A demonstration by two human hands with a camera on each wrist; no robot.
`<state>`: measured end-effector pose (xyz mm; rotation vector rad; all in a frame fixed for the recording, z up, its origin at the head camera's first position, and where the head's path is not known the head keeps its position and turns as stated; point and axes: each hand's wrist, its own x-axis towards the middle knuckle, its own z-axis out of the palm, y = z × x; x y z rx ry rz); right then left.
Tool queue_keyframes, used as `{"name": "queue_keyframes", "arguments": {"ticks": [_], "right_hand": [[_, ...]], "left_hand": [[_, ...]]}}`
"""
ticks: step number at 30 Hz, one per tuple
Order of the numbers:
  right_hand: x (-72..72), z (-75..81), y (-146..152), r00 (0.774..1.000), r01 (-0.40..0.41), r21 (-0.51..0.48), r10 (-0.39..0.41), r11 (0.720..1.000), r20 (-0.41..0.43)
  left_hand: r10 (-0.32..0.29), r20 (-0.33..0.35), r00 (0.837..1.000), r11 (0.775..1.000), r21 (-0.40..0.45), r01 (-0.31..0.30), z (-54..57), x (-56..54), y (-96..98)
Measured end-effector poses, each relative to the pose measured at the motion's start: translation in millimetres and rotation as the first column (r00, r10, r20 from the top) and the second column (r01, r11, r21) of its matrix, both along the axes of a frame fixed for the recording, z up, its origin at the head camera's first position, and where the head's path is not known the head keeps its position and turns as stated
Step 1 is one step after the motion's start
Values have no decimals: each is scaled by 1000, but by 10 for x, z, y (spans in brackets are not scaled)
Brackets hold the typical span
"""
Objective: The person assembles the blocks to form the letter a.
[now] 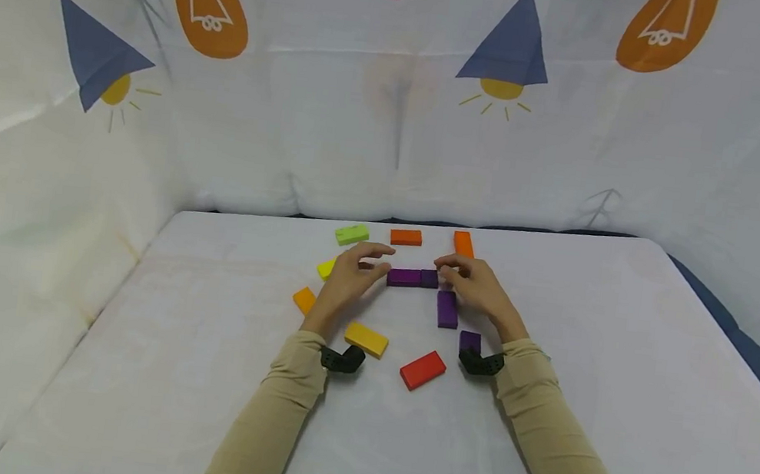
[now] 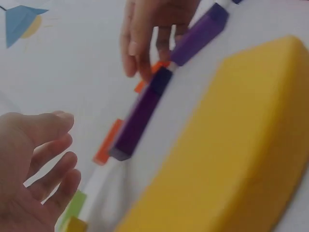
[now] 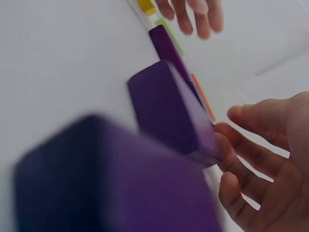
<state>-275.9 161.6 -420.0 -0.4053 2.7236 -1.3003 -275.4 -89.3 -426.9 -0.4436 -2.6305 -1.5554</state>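
A long purple block (image 1: 405, 277) lies crosswise between the two hands, its right end darker. My left hand (image 1: 353, 274) hovers at its left end, fingers spread and loosely bent, with nothing in them. At the darker end is my right hand (image 1: 481, 285), also holding nothing, its fingers relaxed. In the right wrist view its fingertips (image 3: 224, 145) overlap the corner of a second purple block (image 3: 166, 104). That block stands just below the right end of the crosswise one in the head view. Another purple block (image 1: 469, 342) sits nearer, partly hidden by the right wrist camera.
An arc of blocks surrounds the hands: orange ones (image 1: 406, 237) and a lime one (image 1: 351, 235) behind, yellow ones (image 1: 326, 268) on the left. A larger yellow block (image 1: 366, 340) and a red block (image 1: 422, 370) lie in front on the white table (image 1: 130, 365).
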Motion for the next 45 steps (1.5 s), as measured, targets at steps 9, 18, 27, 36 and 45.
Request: {"name": "queue_keyframes", "arguments": {"ticks": [9,18,27,36,45], "right_hand": [[-53,62,200,993,117,-33,-117,993,0],[-53,136,359,986,165,-48,-164,985,13],[-222,290,360,979,187,-63,-180,980,100],[-308,225,378,959,256,-76,-244,964,147],[-294,113,470,953,272,-41,-263,961,152]], "left_hand": [[10,-49,999,989,-150,-17,194,-49,-245],[47,33,998,948,-318,-34,92,-45,-436],[74,64,995,925,-376,-44,83,-5,-595],[55,11,998,920,-389,-46,38,-17,-505],[63,4,998,908,-416,-56,4,-14,-385]]}}
